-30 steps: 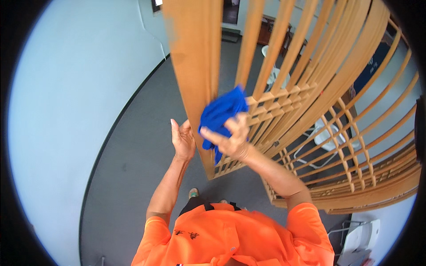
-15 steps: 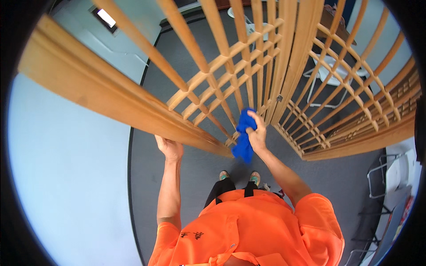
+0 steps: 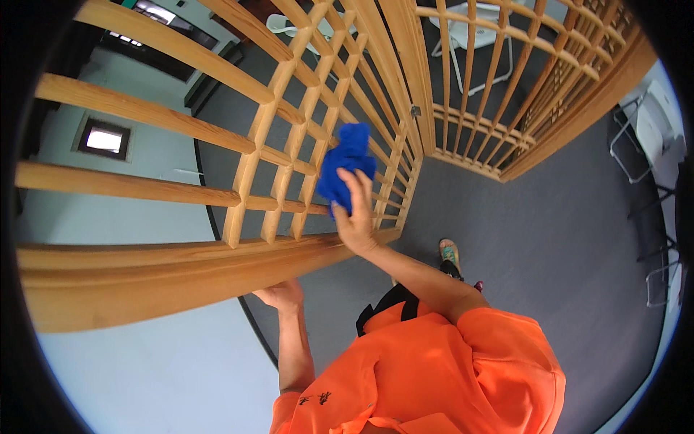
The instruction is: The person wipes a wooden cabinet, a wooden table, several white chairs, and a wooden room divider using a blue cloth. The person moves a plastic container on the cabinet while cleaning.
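Observation:
A wooden lattice screen [image 3: 166, 286] spreads across the left and middle, its slats and crossbars set in a thick frame. My left hand [image 3: 283, 294] grips the near edge of this frame from underneath; its fingertips are hidden behind the wood. Bunched against the slats is a blue cloth [image 3: 345, 163]. My right hand [image 3: 357, 220] is closed on that cloth, pressing it to the lattice near the crossbars.
A second lattice panel [image 3: 499, 130] joins the first at a hinge [image 3: 415, 111] and angles off to the right. Beyond the panels stands a white folding chair [image 3: 470, 36]. More white chairs [image 3: 654, 126] line the right wall. Grey floor [image 3: 535, 253] lies around my feet.
My right hand has carried the cloth left and up along the lattice. The view has turned, so the left panel now lies more level. My left hand stays at its frame edge.

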